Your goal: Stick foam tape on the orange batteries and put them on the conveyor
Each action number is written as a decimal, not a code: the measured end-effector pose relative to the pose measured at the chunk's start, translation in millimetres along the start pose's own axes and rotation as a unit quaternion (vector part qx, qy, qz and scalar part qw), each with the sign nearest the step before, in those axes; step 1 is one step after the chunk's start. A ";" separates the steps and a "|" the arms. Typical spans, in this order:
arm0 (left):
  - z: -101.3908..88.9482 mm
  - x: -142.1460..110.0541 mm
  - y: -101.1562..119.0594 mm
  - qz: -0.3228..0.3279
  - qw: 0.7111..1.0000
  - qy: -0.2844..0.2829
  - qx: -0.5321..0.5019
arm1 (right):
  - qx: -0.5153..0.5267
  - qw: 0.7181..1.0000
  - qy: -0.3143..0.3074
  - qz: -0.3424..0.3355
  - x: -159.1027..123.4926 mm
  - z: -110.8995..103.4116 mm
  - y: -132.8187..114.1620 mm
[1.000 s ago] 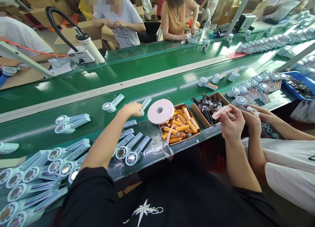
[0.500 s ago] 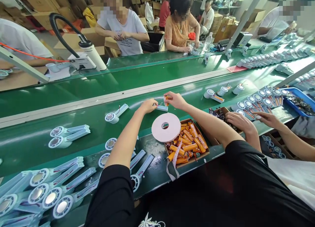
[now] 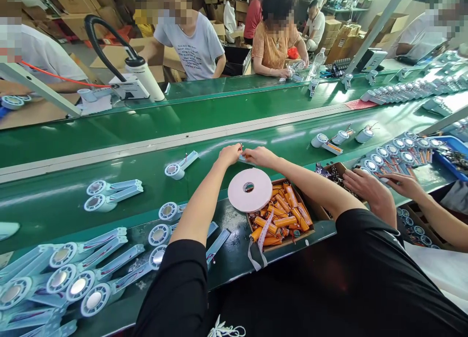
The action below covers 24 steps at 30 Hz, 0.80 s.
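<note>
Grips casing (image 3: 250, 162) with left hand (image 3: 230, 155) over belt (image 3: 204, 181), beyond tape roll (image 3: 261, 192), with fingers closed on its covered end; places right hand (image 3: 261, 157) at its exposed part with fingers bent close together, cannot tell their exact opening or any hold; has cells (image 3: 285, 222) in box (image 3: 310, 221) on desk (image 3: 230, 259)
</note>
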State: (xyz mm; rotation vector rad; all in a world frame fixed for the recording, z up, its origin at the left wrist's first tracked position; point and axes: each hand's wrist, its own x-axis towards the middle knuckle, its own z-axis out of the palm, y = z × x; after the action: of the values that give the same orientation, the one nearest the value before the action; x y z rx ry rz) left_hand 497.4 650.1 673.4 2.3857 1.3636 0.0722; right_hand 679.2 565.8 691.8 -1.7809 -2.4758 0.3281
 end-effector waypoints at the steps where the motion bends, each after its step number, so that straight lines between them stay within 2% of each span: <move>1: 0.9 0.9 1.1 -0.002 1.000 0.001 -0.001 | -0.007 1.000 0.003 0.023 0.5 0.1 0.7; 3: 2.7 3.4 2.9 -0.004 1.000 0.004 -0.004 | -0.014 0.999 0.003 0.048 2.0 0.2 2.6; 11: 8.5 9.0 7.7 -0.008 0.999 0.018 -0.036 | -0.056 0.996 -0.061 0.029 6.8 2.2 -3.4; 17: 1.9 3.2 27.9 0.014 0.997 0.042 -0.056 | -0.077 0.992 -0.092 0.026 25.6 -1.6 -9.5; 20: -9.5 -26.1 37.8 0.043 0.993 0.085 -0.067 | -0.071 0.993 -0.093 0.025 24.3 -4.5 -4.7; 22: -16.0 -64.1 37.4 0.072 0.989 0.107 -0.075 | -0.060 0.994 -0.086 0.019 18.6 -4.8 -0.5; 24: -18.3 -111.3 32.4 0.141 0.983 0.084 -0.083 | -0.042 0.996 -0.075 0.014 12.1 -5.2 2.3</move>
State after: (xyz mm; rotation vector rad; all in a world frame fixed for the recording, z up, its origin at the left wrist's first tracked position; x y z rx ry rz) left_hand 461.1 547.8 718.2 2.4553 1.0305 0.4558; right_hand 678.4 578.6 695.5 -1.8908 -2.6044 0.3792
